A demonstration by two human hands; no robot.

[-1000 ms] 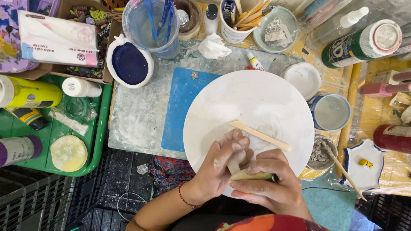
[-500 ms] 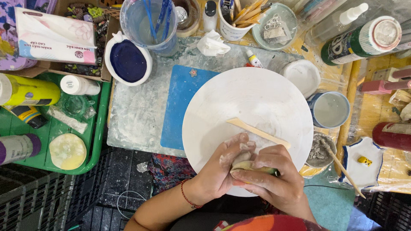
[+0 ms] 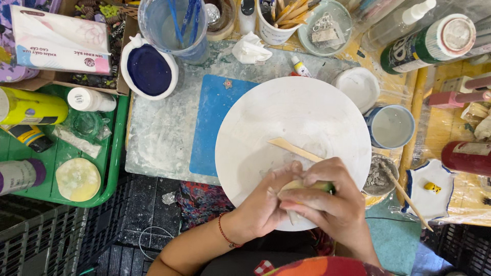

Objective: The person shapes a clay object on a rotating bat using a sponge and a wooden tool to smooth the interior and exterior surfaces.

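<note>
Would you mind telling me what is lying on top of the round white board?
A flat wooden stick lies on the round white board. Both hands, left hand and right hand, rest over its near edge, gripping a pale yellowish lump; the board beneath them is hidden.

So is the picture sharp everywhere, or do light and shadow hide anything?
Head view: even, soft light, sharp across the bench. The white round board looks bright and shows little surface detail. The left hand and right hand cast only a faint shadow, yet cover most of the pale lump between them.
</note>
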